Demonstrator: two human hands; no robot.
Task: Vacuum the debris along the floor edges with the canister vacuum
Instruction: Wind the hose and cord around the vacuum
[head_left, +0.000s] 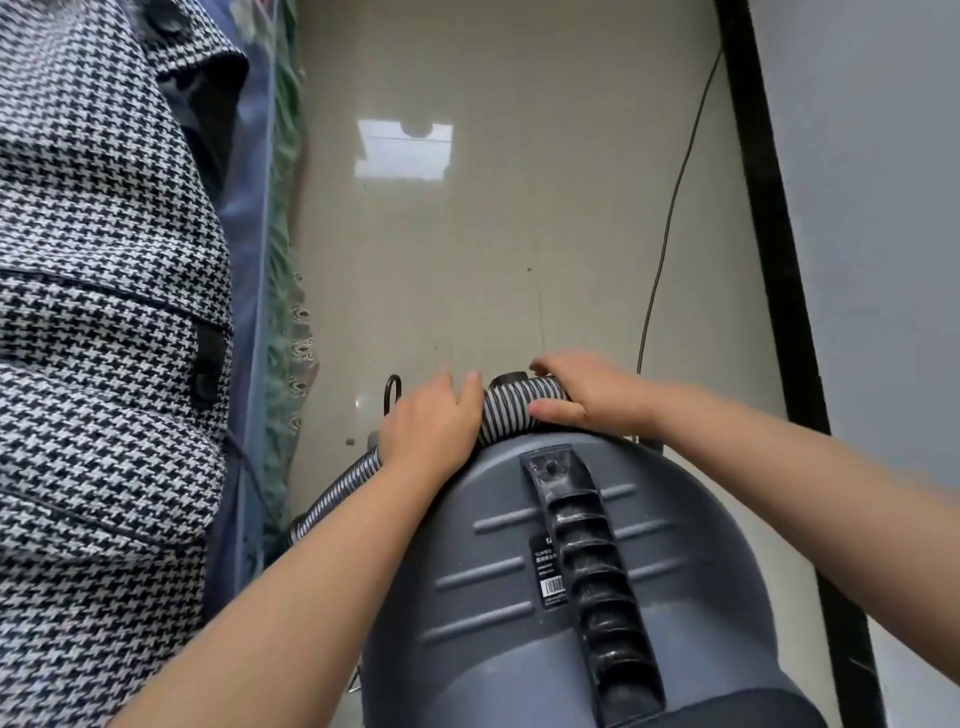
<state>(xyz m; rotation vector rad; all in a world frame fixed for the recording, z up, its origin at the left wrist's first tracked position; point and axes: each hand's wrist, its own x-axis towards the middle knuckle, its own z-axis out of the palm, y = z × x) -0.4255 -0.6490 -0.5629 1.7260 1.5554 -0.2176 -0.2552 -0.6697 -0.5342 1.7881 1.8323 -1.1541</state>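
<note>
- At the 6 o'clock edge of the head view sits the grey canister vacuum (545, 597), its black ribbed carry handle (592, 561) running up toward the centre, a small barcode label (551, 571) just left of it.
- The striped corrugated hose (511, 410) arches over the canister's far rim and trails off toward 8 o'clock.
- The left hand (431, 426) is curled over the hose, its grip closed round it.
- The right hand (587, 395), at about 1 o'clock from the left, grips the hose near its black end fitting (511, 378).
- Beige glossy floor (493, 234) fills the 12 o'clock area; a thin power cord (670, 218) runs along it beside the black baseboard (769, 234) at 2 o'clock.
- A houndstooth coat (104, 312) hangs at 9 o'clock.
</note>
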